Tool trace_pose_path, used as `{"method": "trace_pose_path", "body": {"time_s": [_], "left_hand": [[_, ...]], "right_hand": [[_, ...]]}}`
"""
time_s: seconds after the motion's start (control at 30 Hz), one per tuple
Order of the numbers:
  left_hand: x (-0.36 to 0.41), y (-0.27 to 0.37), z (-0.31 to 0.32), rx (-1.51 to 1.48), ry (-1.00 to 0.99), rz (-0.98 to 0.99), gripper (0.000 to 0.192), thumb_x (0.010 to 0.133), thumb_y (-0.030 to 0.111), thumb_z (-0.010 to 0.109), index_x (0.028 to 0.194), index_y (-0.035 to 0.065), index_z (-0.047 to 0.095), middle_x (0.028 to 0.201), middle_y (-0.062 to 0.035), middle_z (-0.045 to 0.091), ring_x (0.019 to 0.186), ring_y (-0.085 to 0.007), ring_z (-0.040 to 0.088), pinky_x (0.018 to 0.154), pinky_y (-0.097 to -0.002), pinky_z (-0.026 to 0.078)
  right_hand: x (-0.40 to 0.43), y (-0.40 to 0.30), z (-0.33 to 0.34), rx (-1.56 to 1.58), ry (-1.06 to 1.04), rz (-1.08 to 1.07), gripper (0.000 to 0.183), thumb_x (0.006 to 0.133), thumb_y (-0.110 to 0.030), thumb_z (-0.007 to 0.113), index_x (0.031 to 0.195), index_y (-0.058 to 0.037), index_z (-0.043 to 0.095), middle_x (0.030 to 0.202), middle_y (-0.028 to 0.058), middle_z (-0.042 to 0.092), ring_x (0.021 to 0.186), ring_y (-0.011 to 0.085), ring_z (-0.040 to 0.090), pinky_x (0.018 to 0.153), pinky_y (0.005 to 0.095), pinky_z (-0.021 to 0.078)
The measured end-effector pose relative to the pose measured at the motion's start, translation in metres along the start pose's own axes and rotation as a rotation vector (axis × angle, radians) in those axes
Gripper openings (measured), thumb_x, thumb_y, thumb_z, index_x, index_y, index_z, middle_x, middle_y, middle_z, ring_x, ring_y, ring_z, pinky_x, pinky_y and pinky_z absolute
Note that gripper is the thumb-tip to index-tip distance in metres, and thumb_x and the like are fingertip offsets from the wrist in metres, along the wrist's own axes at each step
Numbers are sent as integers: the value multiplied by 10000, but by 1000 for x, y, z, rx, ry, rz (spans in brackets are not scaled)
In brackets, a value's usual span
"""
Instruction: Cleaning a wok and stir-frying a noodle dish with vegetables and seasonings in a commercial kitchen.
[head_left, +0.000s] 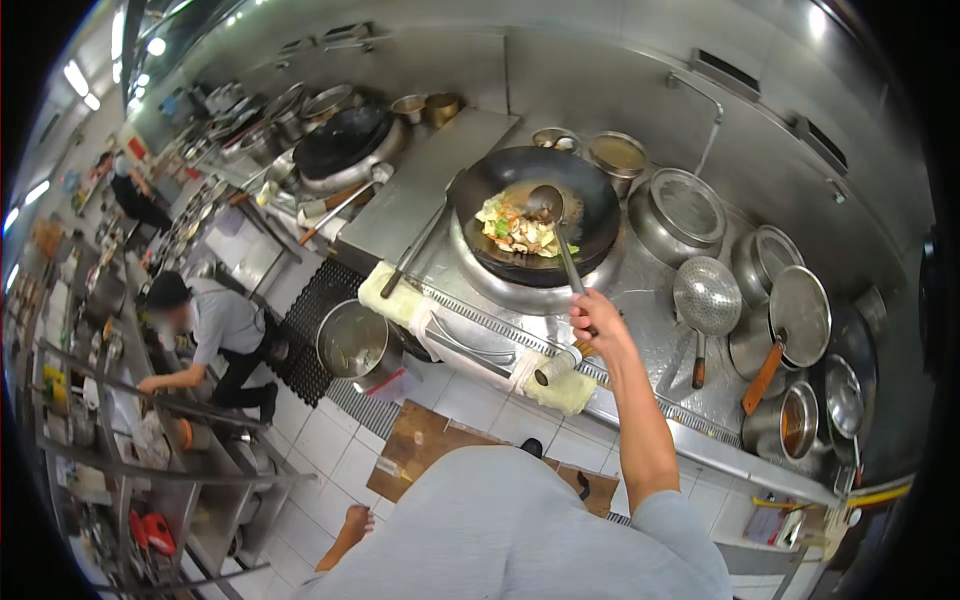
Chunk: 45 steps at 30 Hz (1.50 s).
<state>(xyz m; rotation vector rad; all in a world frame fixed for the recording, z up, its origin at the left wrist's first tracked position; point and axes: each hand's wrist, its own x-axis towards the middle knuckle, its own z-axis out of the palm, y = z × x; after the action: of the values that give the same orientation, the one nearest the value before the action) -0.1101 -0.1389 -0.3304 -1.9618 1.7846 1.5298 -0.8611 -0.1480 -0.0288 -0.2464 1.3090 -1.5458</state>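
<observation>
My right hand (596, 322) grips the handle of a steel wok ladle (568, 259). Its dark bowl rests inside a large black wok (592, 232), against the food. Chopped vegetables (510, 229), with pale cabbage, green leaf and orange strips, lie in the wok's near left part beside a little brownish liquid. The wok sits on a round metal burner ring (480, 281). Down by my left side, away from the stove, hangs my left hand (356, 523), fingers curled and nothing visible in it. A long handle (412, 255) leans at the wok's left edge.
Right of the wok stand lidded steel pots (679, 217), a perforated skimmer (706, 296) and a pot of reddish-brown liquid (795, 424). Folded yellowish cloths (390, 292) lie on the stove's front rail. A steel bucket (352, 341) stands below. A co-worker (225, 322) bends at shelving on the left.
</observation>
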Motion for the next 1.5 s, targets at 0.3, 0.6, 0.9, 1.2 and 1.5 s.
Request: {"method": "trace_pose_path", "body": {"time_s": [0.3,0.6,0.9,1.2,1.5], "left_hand": [[29,33,54,-51,-112,189,240,919,141,587,1142,50,584,774,-74,624,645,-199,616,541,-336,499],[174,234,7,-425,-127,223,268,939,145,550,1192,60,572,864,-57,618,685,-134,592,502,-275,466],[253,160,-28,-370,-324,-22,236,895,118,537,1123,92,590,765,-51,591,530,-154,537,410,-304,443],[253,168,-41,-430,-446,-7,200,888,111,534,1074,101,606,617,-25,520,446,-143,473,375,-305,405],[249,188,-1,-399,-177,48,235,876,145,554,1076,33,606,698,-32,566,554,-142,539,428,-318,429]], "right_hand": [[82,-29,-16,-727,160,-156,502,974,-184,529,1434,-111,342,703,7,476,450,78,425,334,274,301],[-77,-59,21,-1413,130,-254,636,878,-151,626,1472,-200,403,1141,270,648,1033,419,637,898,458,483],[-32,36,29,-766,409,-114,653,910,-124,631,1505,-113,363,784,29,549,504,87,439,448,251,353],[-1,9,98,-43,317,-84,573,961,-144,572,1463,-102,300,688,-10,454,434,52,357,352,234,247],[53,6,23,-315,409,-88,526,990,-162,507,1481,-195,324,705,-32,462,433,39,352,335,207,243]]}}
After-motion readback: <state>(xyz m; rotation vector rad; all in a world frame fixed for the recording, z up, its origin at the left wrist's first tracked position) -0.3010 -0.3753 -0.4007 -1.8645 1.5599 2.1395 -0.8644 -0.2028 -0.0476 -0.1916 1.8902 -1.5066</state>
